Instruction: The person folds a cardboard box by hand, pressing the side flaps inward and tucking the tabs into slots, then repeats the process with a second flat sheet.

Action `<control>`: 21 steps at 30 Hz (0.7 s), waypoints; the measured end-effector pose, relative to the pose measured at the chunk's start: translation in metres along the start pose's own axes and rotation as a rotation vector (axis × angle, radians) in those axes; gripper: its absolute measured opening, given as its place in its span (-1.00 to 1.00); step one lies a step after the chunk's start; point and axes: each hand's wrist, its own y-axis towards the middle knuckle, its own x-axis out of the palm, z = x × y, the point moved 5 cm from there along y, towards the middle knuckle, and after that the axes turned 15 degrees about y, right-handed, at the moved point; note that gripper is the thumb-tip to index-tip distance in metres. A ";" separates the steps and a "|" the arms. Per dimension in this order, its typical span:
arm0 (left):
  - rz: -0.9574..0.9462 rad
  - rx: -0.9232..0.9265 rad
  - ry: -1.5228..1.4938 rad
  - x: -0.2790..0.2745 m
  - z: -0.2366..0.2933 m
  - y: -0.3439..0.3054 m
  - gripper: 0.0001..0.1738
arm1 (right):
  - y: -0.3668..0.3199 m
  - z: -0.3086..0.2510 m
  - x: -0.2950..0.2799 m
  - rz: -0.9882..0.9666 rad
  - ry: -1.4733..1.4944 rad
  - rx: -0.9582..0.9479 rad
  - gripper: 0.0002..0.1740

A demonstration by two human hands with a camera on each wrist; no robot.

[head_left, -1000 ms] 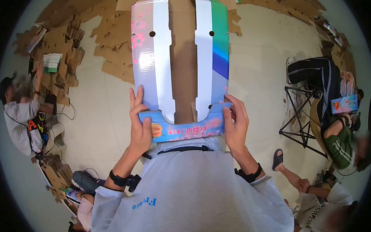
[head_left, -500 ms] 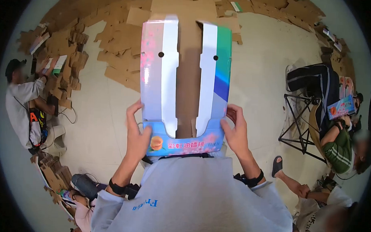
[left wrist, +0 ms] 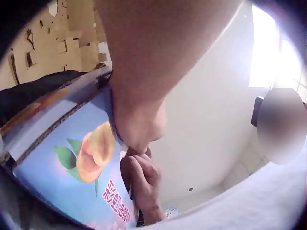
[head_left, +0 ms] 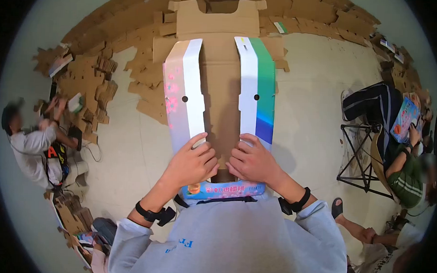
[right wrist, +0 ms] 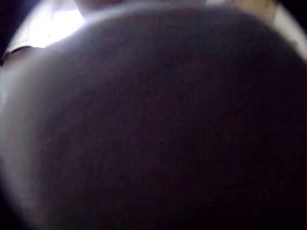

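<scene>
A printed cardboard box [head_left: 265, 119] lies lengthwise before me, with pink blossoms on its left side and a green and blue right side. White flaps run along a long gap that bares its brown inside. My left hand [head_left: 191, 159] bends its fingers over the inner edge of the left flap near the close end. Opposite it, my right hand [head_left: 254, 159] does the same at the right flap. Both thumbs are hidden. The peach-printed end panel [left wrist: 72, 158] stands below the hands in the left wrist view. Dark, blurred cloth [right wrist: 158, 120] fills the right wrist view.
Flat brown cardboard sheets [head_left: 148, 81] cover the floor ahead and to the left. A folding stool [head_left: 367, 161] stands at right beside a seated person holding a printed box [head_left: 406, 121]. Another person [head_left: 35, 144] sits at far left, and others sit at the lower corners.
Both hands have moved from the box's outer sides inward over the flaps at the close end. The box sits lower in view, and a brown end flap shows at its far end.
</scene>
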 end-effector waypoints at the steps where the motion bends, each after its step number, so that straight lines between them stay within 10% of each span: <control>1: -0.030 0.005 0.029 0.006 -0.003 0.004 -0.81 | 0.002 0.001 -0.001 0.001 -0.002 0.003 -0.78; 7: -0.058 -0.063 -0.003 -0.001 -0.013 0.019 -0.80 | 0.025 0.017 -0.039 0.188 0.323 0.025 -0.76; 13: 0.282 -0.444 0.116 -0.054 -0.104 0.071 -0.54 | 0.097 0.085 -0.118 0.575 -0.182 0.097 -0.44; 21: 0.336 -0.726 0.092 -0.035 -0.142 0.093 -0.62 | 0.114 0.117 -0.101 0.612 0.098 0.222 -0.68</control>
